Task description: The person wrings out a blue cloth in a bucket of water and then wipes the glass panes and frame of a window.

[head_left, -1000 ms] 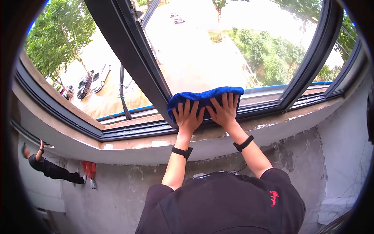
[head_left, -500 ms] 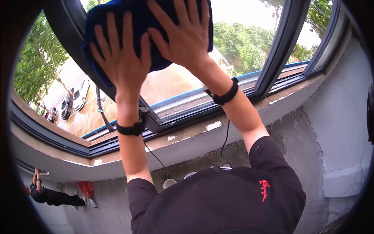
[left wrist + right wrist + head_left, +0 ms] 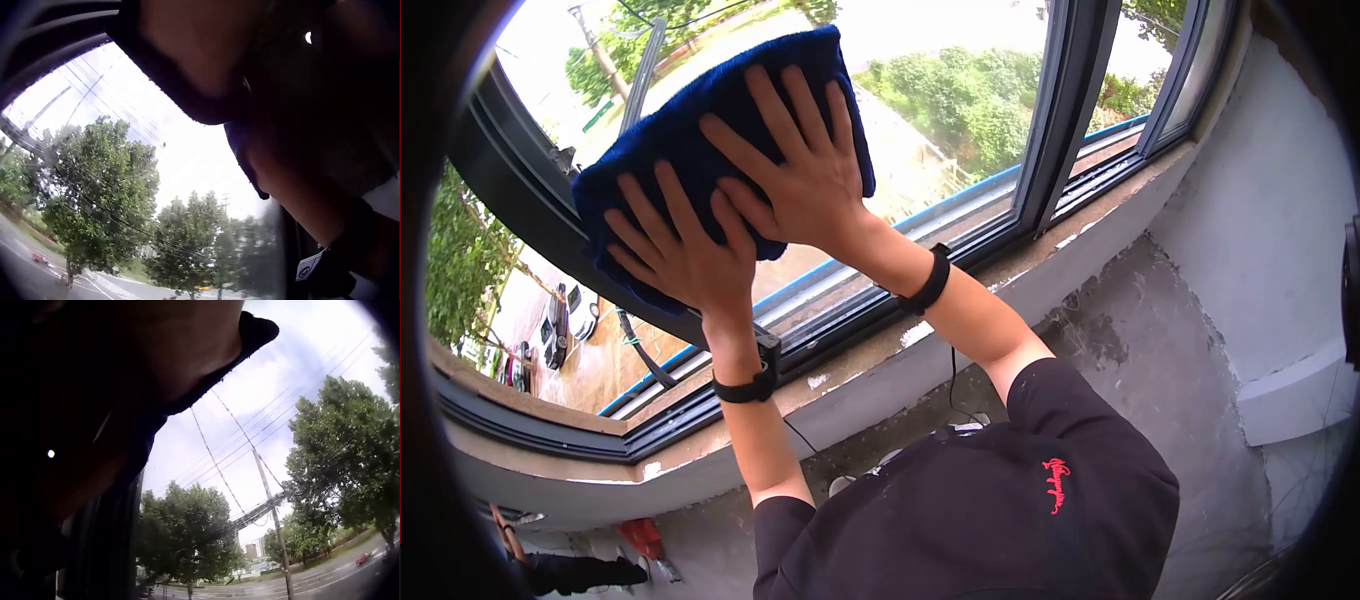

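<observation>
Blue cloth (image 3: 687, 148) lies under fingers (image 3: 775, 112) (outspread); touching

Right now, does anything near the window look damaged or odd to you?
Yes: the sill has scattered, uneven white patches, and the grey concrete below has dark blotches, so both look worn or unfinished. The blue cloth looks normal.

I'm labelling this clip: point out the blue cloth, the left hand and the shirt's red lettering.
Blue cloth (image 3: 684, 138), head view: bare patch between the hands.
Left hand (image 3: 698, 262), head view: back, near the knuckles.
Red lettering (image 3: 1055, 486), head view: its middle.
</observation>
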`<state>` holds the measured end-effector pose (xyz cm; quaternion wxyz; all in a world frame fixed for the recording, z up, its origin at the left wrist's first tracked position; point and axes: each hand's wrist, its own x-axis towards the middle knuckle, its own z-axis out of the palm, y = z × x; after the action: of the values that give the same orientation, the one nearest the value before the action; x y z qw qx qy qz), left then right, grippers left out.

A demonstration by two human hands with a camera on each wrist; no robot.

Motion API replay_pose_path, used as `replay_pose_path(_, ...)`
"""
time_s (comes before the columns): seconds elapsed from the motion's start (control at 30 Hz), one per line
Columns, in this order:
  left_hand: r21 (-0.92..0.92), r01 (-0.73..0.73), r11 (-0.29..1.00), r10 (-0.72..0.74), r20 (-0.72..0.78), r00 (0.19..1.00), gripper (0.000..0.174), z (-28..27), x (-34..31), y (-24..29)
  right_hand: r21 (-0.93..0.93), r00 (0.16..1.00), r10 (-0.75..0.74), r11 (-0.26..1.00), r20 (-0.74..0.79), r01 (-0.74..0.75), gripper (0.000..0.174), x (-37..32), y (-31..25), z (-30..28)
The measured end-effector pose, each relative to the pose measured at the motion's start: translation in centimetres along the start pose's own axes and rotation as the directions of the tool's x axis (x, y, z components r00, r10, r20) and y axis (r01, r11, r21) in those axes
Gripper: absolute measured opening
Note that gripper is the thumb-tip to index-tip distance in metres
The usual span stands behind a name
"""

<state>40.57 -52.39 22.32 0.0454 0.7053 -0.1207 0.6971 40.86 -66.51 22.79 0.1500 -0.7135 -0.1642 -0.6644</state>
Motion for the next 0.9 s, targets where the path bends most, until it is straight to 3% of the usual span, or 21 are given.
replay_pose_path(0.13,0.013,0.090,0.996,-0.091,0.189,0.978,0.058,0.0,-8.6,1.6,-0.047,0.996,0.038,0.998,0.081,-0.034,0.050,-7.8,-0.1,0.2)
replay_pose_path(0.27,0.001,0.057,0.998,-0.055,0.282,0.958,0.061,-0.1,-16.9,2.6,-0.123,0.954,0.135,0.987,0.268,-0.105,0.047,-15.5,0.1,-0.8)
replay_pose_path(0.37,-0.005,0.018,1.000,-0.015,0.385,0.923,0.062,-0.6,-22.2,3.9,-0.121,0.925,0.178,0.982,0.335,-0.145,0.045,-20.1,0.4,-1.8)
replay_pose_path(0.43,-0.044,0.078,0.996,-0.044,0.515,0.856,0.060,-1.0,-24.9,4.8,-0.130,0.919,0.183,0.981,0.350,-0.146,0.045,-22.5,0.8,-2.6)
replay_pose_path(0.5,-0.063,0.073,0.995,-0.027,0.548,0.836,0.060,-1.3,-26.4,4.8,-0.120,0.903,0.187,0.981,0.387,-0.152,0.046,-24.3,1.6,-3.2)
replay_pose_path(0.6,-0.076,0.069,0.995,-0.016,0.544,0.839,0.058,-1.0,-25.7,4.6,-0.106,0.924,0.126,0.990,0.361,-0.094,0.049,-24.2,3.2,-4.4)
replay_pose_path(0.67,-0.107,-0.020,0.994,0.066,0.444,0.893,0.056,-0.9,-22.7,4.9,-0.106,0.921,0.126,0.990,0.370,-0.093,0.051,-22.9,4.4,-4.8)
replay_pose_path(0.73,-0.048,-0.029,0.998,0.046,0.416,0.908,0.046,-0.6,-18.4,6.4,-0.091,0.935,0.127,0.991,0.332,-0.103,0.053,-20.7,5.9,-4.8)
replay_pose_path(0.8,-0.082,-0.054,0.995,0.076,0.304,0.950,0.057,0.8,-14.5,7.3,-0.120,0.948,0.155,0.985,0.279,-0.126,0.055,-16.3,7.1,-5.3)
replay_pose_path(0.9,-0.038,-0.033,0.999,0.042,0.259,0.965,0.060,1.2,-6.6,9.2,-0.129,0.974,0.098,0.989,0.206,-0.072,0.057,-8.5,9.6,-6.5)
